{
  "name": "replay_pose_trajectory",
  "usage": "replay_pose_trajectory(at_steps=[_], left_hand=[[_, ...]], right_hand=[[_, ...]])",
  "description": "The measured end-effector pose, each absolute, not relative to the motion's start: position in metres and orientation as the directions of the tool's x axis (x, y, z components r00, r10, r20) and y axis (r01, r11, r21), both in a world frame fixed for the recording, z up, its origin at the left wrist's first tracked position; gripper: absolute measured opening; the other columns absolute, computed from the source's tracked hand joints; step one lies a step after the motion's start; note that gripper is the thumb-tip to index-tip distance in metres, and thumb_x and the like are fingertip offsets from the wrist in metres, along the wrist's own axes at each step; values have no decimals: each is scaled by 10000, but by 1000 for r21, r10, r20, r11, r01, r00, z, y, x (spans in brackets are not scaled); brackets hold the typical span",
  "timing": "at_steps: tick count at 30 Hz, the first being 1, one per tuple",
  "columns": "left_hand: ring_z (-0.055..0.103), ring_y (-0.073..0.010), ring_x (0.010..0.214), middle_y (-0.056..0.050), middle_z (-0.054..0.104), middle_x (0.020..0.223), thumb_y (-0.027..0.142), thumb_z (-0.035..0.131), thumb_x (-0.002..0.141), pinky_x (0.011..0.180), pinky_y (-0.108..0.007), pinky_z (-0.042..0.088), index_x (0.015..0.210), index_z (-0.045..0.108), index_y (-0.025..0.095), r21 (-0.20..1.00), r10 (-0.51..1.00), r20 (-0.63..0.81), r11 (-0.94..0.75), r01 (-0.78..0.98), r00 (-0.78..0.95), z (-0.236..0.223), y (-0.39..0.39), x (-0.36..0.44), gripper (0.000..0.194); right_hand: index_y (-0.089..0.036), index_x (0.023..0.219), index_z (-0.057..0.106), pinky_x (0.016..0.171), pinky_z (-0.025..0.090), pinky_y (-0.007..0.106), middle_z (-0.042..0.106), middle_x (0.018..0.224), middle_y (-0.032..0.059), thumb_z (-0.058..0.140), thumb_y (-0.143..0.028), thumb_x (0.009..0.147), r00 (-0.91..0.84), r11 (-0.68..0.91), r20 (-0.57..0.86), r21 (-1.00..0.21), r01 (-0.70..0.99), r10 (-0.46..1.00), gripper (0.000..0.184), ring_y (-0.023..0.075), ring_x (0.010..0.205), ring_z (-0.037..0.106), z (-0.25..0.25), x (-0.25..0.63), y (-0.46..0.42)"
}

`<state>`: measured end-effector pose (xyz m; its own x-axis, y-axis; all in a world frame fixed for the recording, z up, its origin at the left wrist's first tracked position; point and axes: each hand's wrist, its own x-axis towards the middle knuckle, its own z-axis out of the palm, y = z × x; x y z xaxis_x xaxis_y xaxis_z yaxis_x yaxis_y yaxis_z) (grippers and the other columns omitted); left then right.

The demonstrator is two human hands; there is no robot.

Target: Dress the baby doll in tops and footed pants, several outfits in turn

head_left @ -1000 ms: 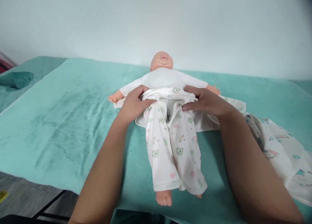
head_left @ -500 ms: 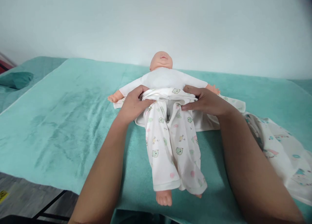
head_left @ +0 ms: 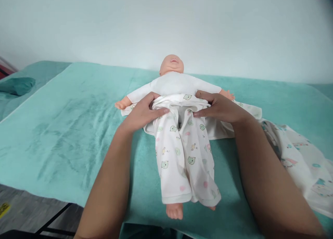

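Note:
A baby doll (head_left: 171,65) lies on its back, head away from me, its torso and arms white. Printed white baby pants (head_left: 175,159) cover its legs, with toes showing below the cuffs. At the waistband's left side, my left hand (head_left: 143,111) is closed on the cloth, thumb on top. My right hand (head_left: 217,106) pinches the waistband on the right, thumb below the fold. The waistband is bunched across the doll's lower belly. Under the doll a printed white baby shirt (head_left: 220,130) is spread out, partly hidden by my right arm.
Another printed white cloth (head_left: 307,162) lies at the right, partly behind my right forearm. A green plush sheet (head_left: 65,128) covers the table. A pale wall (head_left: 130,27) rises behind it. A dark metal bar (head_left: 53,218) shows below the table edge at the lower left.
My left thumb has slid slightly right and inward over the waistband, and the left wrist has shifted a little. My right hand and the doll look nearly the same.

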<state>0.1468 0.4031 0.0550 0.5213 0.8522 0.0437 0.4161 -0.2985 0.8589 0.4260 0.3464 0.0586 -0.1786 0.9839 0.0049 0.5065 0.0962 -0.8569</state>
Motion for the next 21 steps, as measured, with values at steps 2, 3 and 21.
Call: replay_pose_trajectory(at_steps=[2,3,21], left_hand=[[607,-228,972,-20,641,1103,457,812,673,760,-287,474,1184,559,247,831,797,-20,-323,454,604,58,402,140,608],[606,-238,1000,-26,633,1144,479,845,632,773,-289,476,1225,538,253,815,785,-29,-340,469,619,58,400,137,705],[566,-221,1104,-57,594,1220,409,755,735,931,-320,458,1246,536,203,935,819,69,-253,249,570,20,313,111,593]], right_hand=[[-238,827,665,762,446,343,637,896,3,872,-549,609,-179,118,31,-860,497,983,433,243,882,583,59,426,346],[-237,826,669,770,445,343,645,916,6,869,-538,616,-184,134,47,-860,493,982,418,243,889,587,59,426,346],[-232,1115,519,702,446,292,599,921,-2,637,-345,744,136,109,189,-886,451,972,406,184,799,547,-4,389,243]])
